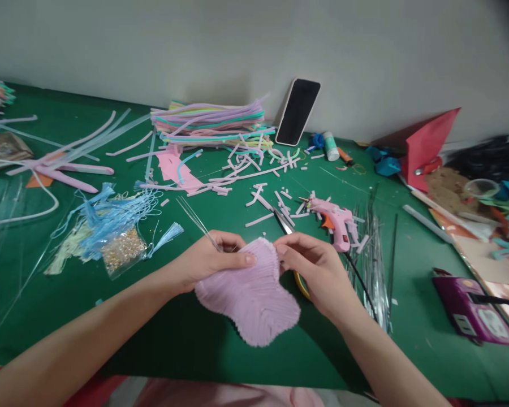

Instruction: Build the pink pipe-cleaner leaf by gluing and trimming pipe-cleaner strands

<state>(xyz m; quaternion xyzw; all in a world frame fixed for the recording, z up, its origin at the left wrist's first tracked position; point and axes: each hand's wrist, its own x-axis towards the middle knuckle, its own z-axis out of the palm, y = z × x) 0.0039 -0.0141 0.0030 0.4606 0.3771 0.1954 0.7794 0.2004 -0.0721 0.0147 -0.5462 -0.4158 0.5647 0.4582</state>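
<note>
A lilac fuzzy piece with rounded lobes (pixel 254 294) is held up above the green table. My left hand (pixel 216 257) grips its upper left edge, thumb on top, and thin wires (pixel 197 217) stick out above that hand. At the piece's upper right edge, the fingers of my right hand (pixel 311 263) are pinched together; whether anything small is between them is hidden. Scissors (pixel 285 221) lie just beyond my right hand, with part of a yellow handle showing beside it.
A pink glue gun (pixel 333 220) and metallic strands (pixel 375 265) lie to the right, near a purple box (pixel 470 308). Behind are pipe cleaners (pixel 212 124), cut bits and a leaning phone (pixel 297 112). Blue tassels (pixel 119 217) and a bead bag (pixel 123 251) lie left.
</note>
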